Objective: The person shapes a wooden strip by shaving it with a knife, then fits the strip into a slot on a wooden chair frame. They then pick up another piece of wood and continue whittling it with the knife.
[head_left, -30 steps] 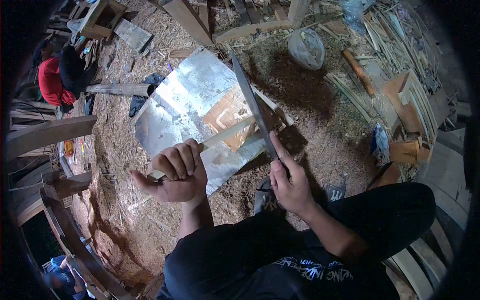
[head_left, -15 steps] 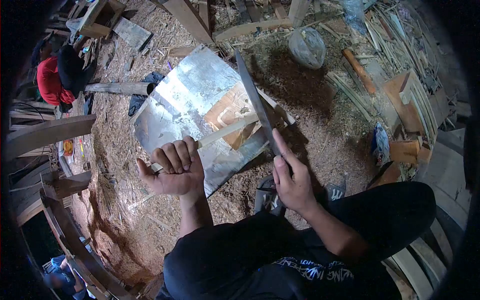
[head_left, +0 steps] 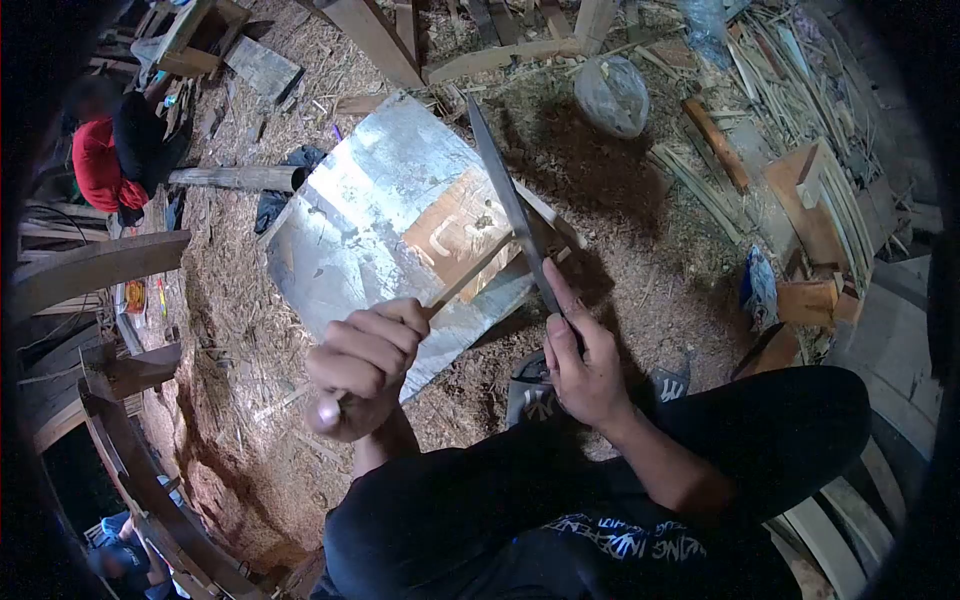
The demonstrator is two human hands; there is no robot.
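My left hand [head_left: 364, 358] is closed in a fist around one end of a thin wooden strip [head_left: 468, 278]. The strip slants up to the right over a scuffed, silvery board [head_left: 345, 230] with a brown patch [head_left: 445, 230]. Its far end meets the blade of a long knife [head_left: 503, 180]. My right hand [head_left: 588, 372] grips this knife low down, with the index finger stretched along the blade; the handle is hidden by the hand. The blade points up and slightly left, crossing the board's right side.
Wood shavings [head_left: 270, 350] cover the ground. A clear plastic bag [head_left: 612, 97] lies beyond the board, with loose wood strips [head_left: 700, 190] to the right. Curved timbers [head_left: 100, 268] stand at the left. A person in red [head_left: 100, 165] sits at upper left, another person [head_left: 130, 560] at lower left.
My left hand has rolled over, so the knuckles now face up, and has shifted slightly right. The wooden strip has turned with it, showing a narrower side. The knife has barely moved.
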